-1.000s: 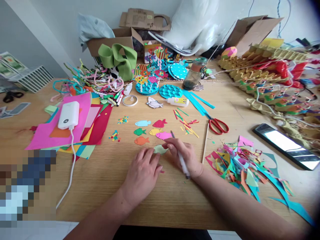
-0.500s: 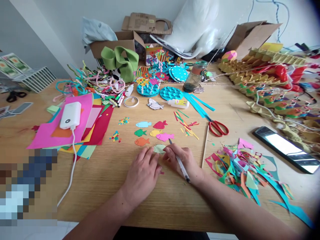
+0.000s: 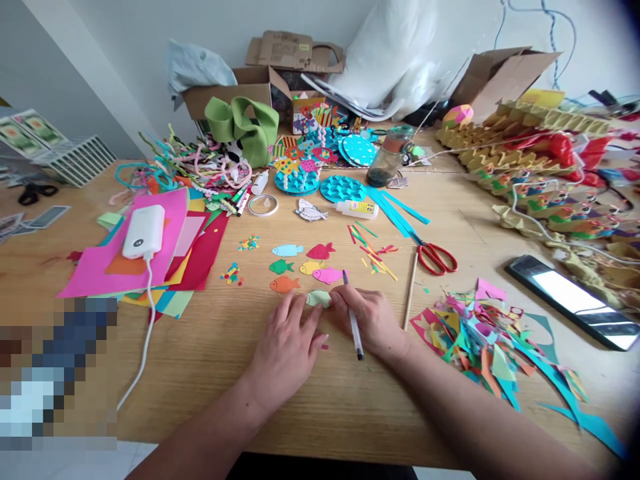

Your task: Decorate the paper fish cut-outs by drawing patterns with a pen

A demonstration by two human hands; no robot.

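Note:
My right hand (image 3: 370, 320) is closed around a pen (image 3: 356, 330), its fingertips at the tail end of a pale green paper fish (image 3: 318, 299). My left hand (image 3: 287, 340) lies on the table with its fingers apart, the fingertips touching the lower left edge of that fish. Just beyond are paper fish in light blue (image 3: 287, 251), red (image 3: 321, 251), green (image 3: 281, 267), yellow (image 3: 311, 267), pink (image 3: 329, 275) and orange (image 3: 285, 285). A small pink scrap (image 3: 325, 347) is beside my left thumb.
Red-handled scissors (image 3: 437, 259), a wooden stick (image 3: 411, 290), paper scraps (image 3: 490, 333) and a phone (image 3: 575, 300) are on the right. Coloured sheets (image 3: 195, 247) with a white power bank (image 3: 144, 231) lie left. A glue bottle (image 3: 363, 209) and blue discs (image 3: 343, 189) are farther back.
The pen has swung more upright in my right hand, its lower end moving left. My right fingers have shifted slightly right and up. My left hand has hardly moved.

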